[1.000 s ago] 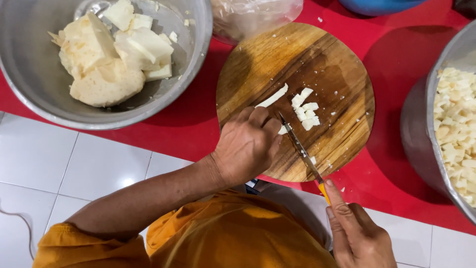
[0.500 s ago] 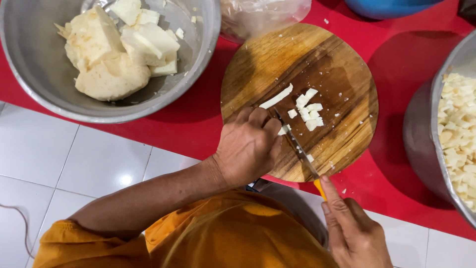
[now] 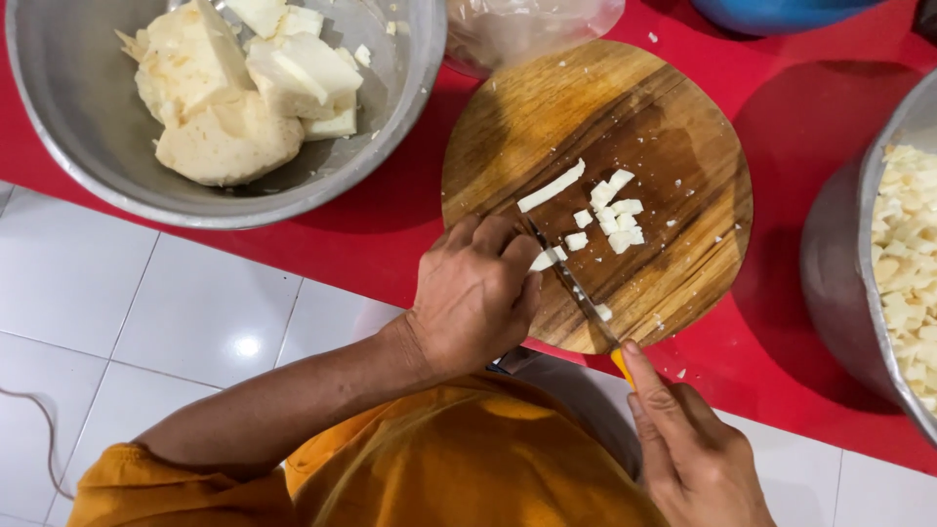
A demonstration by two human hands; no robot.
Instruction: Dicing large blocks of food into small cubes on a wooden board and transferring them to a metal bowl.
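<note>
A round wooden cutting board (image 3: pixel 625 117) lies on a red mat. On it are a long white strip (image 3: pixel 550 185) and a small pile of white diced pieces (image 3: pixel 613 220). My left hand (image 3: pixel 475 293) rests on the board's near edge, fingers curled over a white piece (image 3: pixel 544 260) beside the blade. My right hand (image 3: pixel 693 454) grips a knife (image 3: pixel 586 303) with a yellow handle, index finger laid along it; the blade points up-left to the piece under my left fingers.
A large steel bowl (image 3: pixel 88 146) at upper left holds big white chunks (image 3: pixel 229 88). A steel pot (image 3: pixel 839 283) at the right edge holds many white diced pieces. A clear plastic bag (image 3: pixel 527 29) lies behind the board. White floor tiles (image 3: pixel 146 332) lie below the mat.
The view has shifted slightly. The knife blade has worked along the white piece under my left fingers, and a few more small cut pieces lie by the pile.
</note>
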